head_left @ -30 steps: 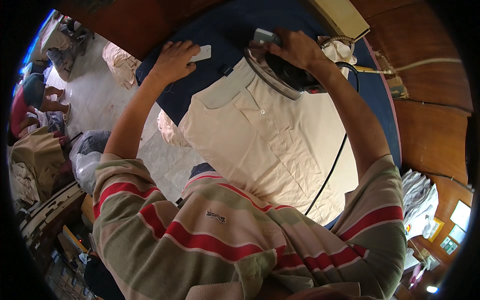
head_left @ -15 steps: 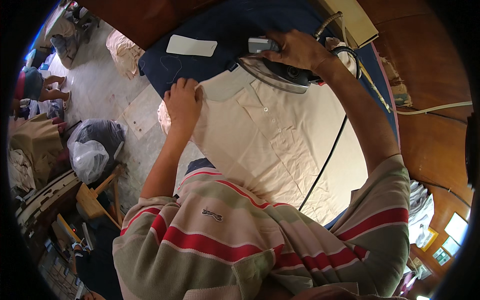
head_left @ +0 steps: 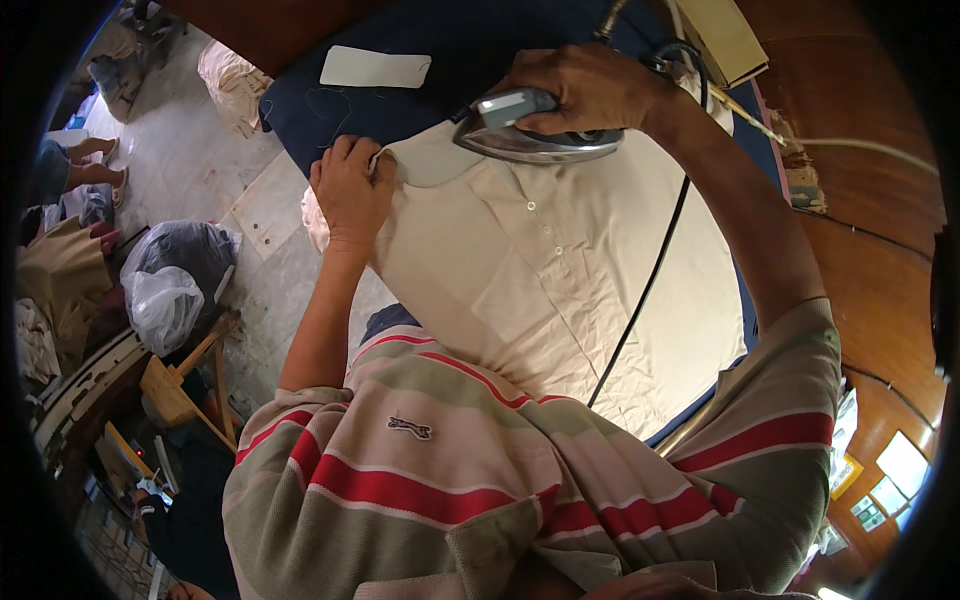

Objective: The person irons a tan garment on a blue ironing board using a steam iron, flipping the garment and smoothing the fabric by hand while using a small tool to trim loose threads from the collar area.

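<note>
Our right hand (head_left: 580,85) curls round an iron (head_left: 545,146); left hand (head_left: 352,190) pinches a cream shirt (head_left: 450,245).
Likely light, limp: hold its edge.

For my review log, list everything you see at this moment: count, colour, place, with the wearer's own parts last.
Iron: 1, silver and grey, at the shirt's neckline
Shirt: 1, cream, on the table
Table: 1, dark blue surface, beneath the shirt
Card: 1, white, far side of table
Cord: 1, black, across the shirt
Box: 1, yellowish, upper right
Bundle: 1, cream, floor, upper left
Bag: 1, clear over dark contents, left
Cloth: 1 heap, khaki, far left
Co-worker's legs: 2, bare, upper left
Wall: 1, brown, right
Left hand: 1, bare, on the shirt's left edge
Right hand: 1, bare, holding the iron
</note>
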The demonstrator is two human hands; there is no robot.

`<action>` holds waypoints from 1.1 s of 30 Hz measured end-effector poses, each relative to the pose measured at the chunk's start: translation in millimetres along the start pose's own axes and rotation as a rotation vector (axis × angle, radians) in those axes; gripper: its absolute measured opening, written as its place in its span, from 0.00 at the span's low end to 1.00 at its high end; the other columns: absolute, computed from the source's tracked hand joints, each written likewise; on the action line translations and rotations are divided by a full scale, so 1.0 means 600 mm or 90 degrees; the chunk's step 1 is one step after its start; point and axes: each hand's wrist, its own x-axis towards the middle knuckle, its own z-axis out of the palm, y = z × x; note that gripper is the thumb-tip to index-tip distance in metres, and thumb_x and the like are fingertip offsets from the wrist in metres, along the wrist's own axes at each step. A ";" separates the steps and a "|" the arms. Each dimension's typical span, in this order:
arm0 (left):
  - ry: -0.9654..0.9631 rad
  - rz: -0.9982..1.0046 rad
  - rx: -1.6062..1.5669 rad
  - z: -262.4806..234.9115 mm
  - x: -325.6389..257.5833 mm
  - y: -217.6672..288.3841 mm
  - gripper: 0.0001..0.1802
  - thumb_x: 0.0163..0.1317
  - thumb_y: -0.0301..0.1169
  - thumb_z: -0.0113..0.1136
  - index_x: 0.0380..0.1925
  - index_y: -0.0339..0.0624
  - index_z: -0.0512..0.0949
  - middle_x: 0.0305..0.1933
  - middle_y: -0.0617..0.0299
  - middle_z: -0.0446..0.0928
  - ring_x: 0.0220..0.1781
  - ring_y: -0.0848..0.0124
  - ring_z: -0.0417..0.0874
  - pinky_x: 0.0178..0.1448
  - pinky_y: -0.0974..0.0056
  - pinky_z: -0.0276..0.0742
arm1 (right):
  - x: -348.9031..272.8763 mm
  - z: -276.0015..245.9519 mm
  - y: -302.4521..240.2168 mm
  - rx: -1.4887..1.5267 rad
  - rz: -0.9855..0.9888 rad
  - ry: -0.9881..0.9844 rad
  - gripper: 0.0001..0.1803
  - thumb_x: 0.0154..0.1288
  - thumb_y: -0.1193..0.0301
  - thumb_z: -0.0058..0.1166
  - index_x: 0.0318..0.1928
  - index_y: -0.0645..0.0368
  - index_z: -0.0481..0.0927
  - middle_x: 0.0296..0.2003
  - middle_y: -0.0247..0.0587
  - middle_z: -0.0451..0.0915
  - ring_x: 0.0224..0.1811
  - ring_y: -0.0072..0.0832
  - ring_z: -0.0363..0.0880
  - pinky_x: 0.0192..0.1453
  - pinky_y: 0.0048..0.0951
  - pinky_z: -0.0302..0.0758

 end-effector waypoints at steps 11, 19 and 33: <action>-0.016 -0.011 0.020 -0.002 0.001 0.004 0.07 0.49 0.35 0.58 0.27 0.46 0.78 0.36 0.63 0.75 0.42 0.63 0.74 0.50 0.59 0.62 | -0.066 -0.001 0.019 0.043 -0.012 -0.014 0.22 0.55 0.53 0.58 0.42 0.57 0.77 0.33 0.45 0.81 0.35 0.39 0.82 0.42 0.35 0.78; 0.001 -0.008 0.010 -0.001 -0.001 0.001 0.06 0.49 0.34 0.58 0.26 0.46 0.78 0.35 0.64 0.74 0.41 0.64 0.74 0.50 0.60 0.63 | -0.054 -0.006 0.026 0.068 0.073 0.134 0.25 0.56 0.51 0.56 0.47 0.55 0.77 0.30 0.49 0.81 0.33 0.41 0.82 0.40 0.35 0.78; -0.006 -0.009 0.017 -0.004 0.001 0.004 0.06 0.48 0.34 0.59 0.26 0.47 0.77 0.34 0.65 0.74 0.41 0.65 0.74 0.50 0.61 0.62 | -0.017 0.008 0.040 0.050 0.091 0.061 0.25 0.58 0.48 0.53 0.50 0.48 0.76 0.30 0.46 0.82 0.33 0.39 0.83 0.42 0.36 0.79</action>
